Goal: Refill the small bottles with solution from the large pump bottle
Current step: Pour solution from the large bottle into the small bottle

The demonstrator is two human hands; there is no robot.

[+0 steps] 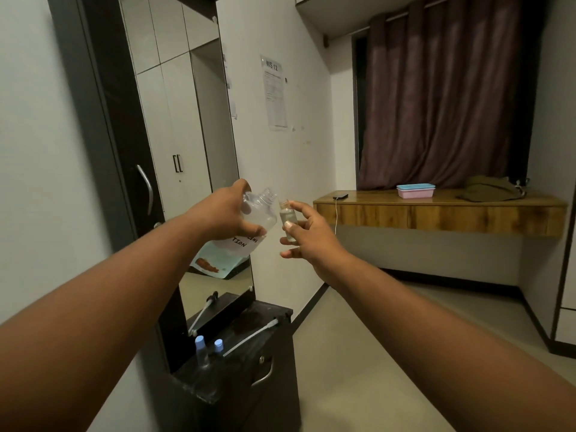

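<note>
My left hand (226, 215) grips the large clear bottle (246, 232) with its pump off, tilted so the open threaded neck points right toward a small bottle. My right hand (307, 233) holds that small clear bottle (287, 221) upright between thumb and fingers, its open mouth just beside the large bottle's neck. Both are raised in front of the mirror. Down on the black cabinet top (249, 319) lies the removed pump with its white tube (249, 336). Two small bottles with blue caps (218, 346) stand next to it; one is partly a mirror reflection, I cannot tell which.
A tall mirror (187, 151) with a dark frame stands at the left above the cabinet. A wooden wall shelf (436, 210) at the right carries a phone on a cable, pink and blue boxes (416, 190) and a folded cloth. Dark curtains hang behind it.
</note>
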